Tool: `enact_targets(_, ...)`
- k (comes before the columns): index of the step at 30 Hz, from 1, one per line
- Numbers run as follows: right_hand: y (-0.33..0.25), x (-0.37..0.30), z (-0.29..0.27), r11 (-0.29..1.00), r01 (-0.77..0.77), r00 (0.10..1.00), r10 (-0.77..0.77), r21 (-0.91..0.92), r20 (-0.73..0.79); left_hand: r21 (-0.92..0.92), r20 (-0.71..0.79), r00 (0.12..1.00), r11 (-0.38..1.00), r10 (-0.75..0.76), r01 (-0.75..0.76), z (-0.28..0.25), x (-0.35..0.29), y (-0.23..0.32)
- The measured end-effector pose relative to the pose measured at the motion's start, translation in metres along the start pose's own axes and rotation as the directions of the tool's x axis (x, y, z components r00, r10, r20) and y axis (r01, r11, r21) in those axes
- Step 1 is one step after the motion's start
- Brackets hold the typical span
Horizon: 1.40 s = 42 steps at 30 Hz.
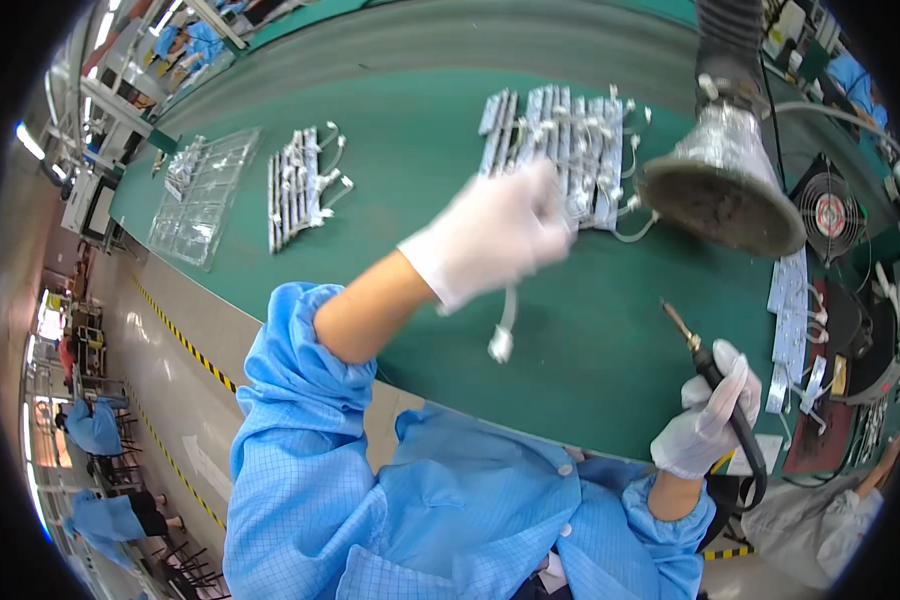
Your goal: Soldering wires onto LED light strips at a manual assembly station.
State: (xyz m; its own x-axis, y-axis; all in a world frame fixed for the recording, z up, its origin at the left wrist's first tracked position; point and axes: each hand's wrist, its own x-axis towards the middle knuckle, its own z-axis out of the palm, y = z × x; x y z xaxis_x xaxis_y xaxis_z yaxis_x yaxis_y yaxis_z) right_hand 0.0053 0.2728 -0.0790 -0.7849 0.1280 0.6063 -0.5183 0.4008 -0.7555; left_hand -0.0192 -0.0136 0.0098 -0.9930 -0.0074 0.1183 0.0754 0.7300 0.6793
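My left hand (500, 230), in a white glove and slightly blurred, is closed over the middle of the green bench. A short white cable with a plug (501, 344) hangs below its fingers; anything more inside the fist is hidden. Just beyond it lies a group of narrow light strips (560, 125) with white cables and plugs. My right hand (703, 418), also gloved, is wrapped around the black handle of a soldering iron (710, 370), whose tip points up and to the left over the bench.
A fume extraction hood (722, 175) hangs low at the right, near a fan (830, 212). More light strips (790, 300) lie at the right edge. Further left are a second strip group (295, 190) and a clear plastic tray (202, 205). A co-worker's sleeve (830, 530) shows lower right.
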Motion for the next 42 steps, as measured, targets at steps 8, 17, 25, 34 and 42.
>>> enact_targets(8,0.003,0.002,-0.006,0.978,0.208,0.973,-0.204,-0.021,0.110,-0.194,0.282,0.958,0.981,0.048,0.007,0.079,-0.023,0.010)
enact_targets(17,0.005,0.005,-0.016,0.902,0.428,0.854,-0.385,-0.052,0.350,-0.170,0.100,0.989,0.981,0.110,-0.092,0.101,-0.030,0.011)
enact_targets(25,-0.006,0.010,-0.016,0.982,0.167,0.894,-0.188,0.089,0.407,-0.135,0.057,0.997,0.990,0.054,-0.046,0.105,-0.034,0.015)
enact_targets(34,-0.005,0.012,-0.010,0.960,0.275,0.875,-0.273,0.055,0.400,-0.076,0.054,0.998,0.997,0.036,-0.032,0.107,-0.033,0.016)
enact_targets(42,-0.003,0.011,-0.006,0.922,0.385,0.867,-0.371,0.025,0.334,-0.068,0.036,0.997,0.996,0.066,-0.063,0.108,-0.033,0.016)
